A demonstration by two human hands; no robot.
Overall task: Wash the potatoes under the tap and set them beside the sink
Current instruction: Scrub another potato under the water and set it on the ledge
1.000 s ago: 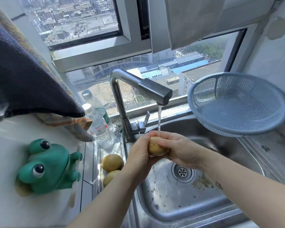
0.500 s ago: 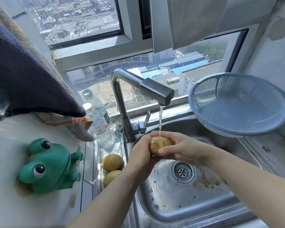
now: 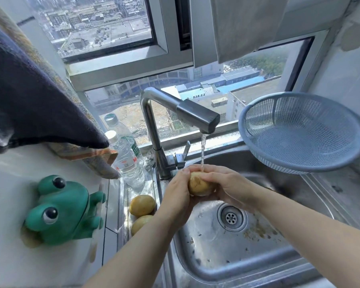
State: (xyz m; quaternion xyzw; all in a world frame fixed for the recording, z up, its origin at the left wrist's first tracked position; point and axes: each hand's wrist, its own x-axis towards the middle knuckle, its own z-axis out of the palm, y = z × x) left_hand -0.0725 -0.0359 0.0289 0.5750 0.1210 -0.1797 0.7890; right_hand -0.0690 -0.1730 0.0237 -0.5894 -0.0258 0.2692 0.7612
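The wet yellow-brown oval potato (image 3: 199,185) was under the stream of the steel tap (image 3: 197,116), its long axis running roughly from the left hand (image 3: 178,196) to the right hand (image 3: 227,183). Both hands were curled around it. Two other yellow potatoes (image 3: 142,205) lay just left of the left hand, so I judged that hand the nearer one.

Nothing written can be read anywhere. The rear water bottle (image 3: 119,128) has a green label (image 3: 134,146) with pale marks that are too blurred to make out. The front water bottle (image 3: 127,170) has small red and white print with a code-like square, also illegible.
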